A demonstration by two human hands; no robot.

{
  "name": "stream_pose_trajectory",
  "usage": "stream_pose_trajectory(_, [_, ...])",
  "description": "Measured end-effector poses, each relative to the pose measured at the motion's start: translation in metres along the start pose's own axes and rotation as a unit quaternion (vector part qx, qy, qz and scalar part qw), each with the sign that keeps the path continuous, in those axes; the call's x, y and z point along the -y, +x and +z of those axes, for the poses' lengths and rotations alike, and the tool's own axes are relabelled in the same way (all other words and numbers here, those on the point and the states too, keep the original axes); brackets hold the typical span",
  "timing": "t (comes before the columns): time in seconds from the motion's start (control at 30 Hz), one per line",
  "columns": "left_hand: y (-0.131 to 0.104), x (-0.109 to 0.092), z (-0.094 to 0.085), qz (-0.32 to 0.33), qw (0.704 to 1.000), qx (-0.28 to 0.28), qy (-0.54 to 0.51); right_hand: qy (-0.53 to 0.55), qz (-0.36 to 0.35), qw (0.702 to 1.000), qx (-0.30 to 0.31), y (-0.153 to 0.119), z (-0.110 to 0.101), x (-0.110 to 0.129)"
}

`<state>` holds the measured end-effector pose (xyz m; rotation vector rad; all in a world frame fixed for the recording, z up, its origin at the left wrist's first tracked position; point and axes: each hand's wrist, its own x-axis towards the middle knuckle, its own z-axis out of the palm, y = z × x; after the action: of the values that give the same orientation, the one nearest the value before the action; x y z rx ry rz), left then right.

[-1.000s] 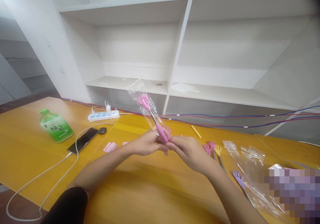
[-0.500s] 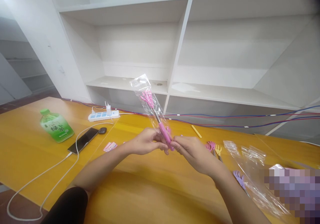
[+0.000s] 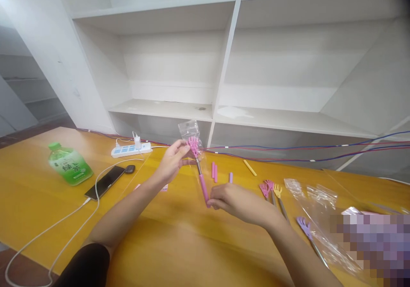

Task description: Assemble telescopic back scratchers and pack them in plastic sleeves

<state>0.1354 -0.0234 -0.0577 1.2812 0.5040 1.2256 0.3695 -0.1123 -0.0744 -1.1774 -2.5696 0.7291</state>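
Note:
A pink back scratcher [image 3: 203, 186] with a hand-shaped head and a metal rod is tilted above the table in a clear plastic bag [image 3: 188, 129]. My left hand [image 3: 172, 162] pinches the bag beside the scratcher's head. At the lower end, my right hand [image 3: 233, 200] grips the tip of the pink handle. Behind it on the table lie two pink handle tubes [image 3: 215, 174], a purple tube [image 3: 230, 177] and a yellow tube [image 3: 250, 168]. Right of my right hand are pink scratcher heads [image 3: 269, 186], a yellow one [image 3: 278, 191] and a purple one [image 3: 304, 226] on metal rods.
Clear plastic bags [image 3: 320, 212] lie at the right, near a pixelated area. On the left stand a green tea bottle [image 3: 71, 165], a phone [image 3: 105, 182] on a white cable and a power strip [image 3: 131, 149]. White shelves [image 3: 169, 107] rise behind the table [image 3: 160, 244].
My left hand has moved from the handle up to the scratcher's head. The bagged scratcher has come lower and stands steeper. My right hand stays at the handle's end, slightly lower.

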Motion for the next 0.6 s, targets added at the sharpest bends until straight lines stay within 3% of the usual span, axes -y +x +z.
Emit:
stream_pose_trajectory(0.13, [-0.004, 0.001, 0.007, -0.032, 0.998, 0.027, -0.039, 0.08, -0.032, 0.996, 0.035, 0.02, 0.018, -0.01])
stream_pose_trajectory(0.2, [-0.007, -0.002, 0.009, -0.032, 0.998, 0.032, -0.045, 0.096, -0.035, 0.995, 0.007, 0.032, 0.035, -0.016])
stream_pose_trajectory(0.33, [-0.012, -0.015, 0.008, -0.011, 0.998, 0.045, -0.034, 0.01, -0.026, 0.995, -0.094, 0.058, 0.085, -0.029])
stream_pose_trajectory(0.47, [-0.015, -0.028, 0.005, -0.008, 0.998, 0.053, -0.026, -0.063, -0.067, 0.994, -0.059, 0.077, 0.133, -0.037])
stream_pose_trajectory(0.6, [-0.019, -0.039, 0.002, 0.006, 0.998, 0.055, -0.024, -0.104, -0.054, 0.991, -0.073, 0.083, 0.153, -0.034])
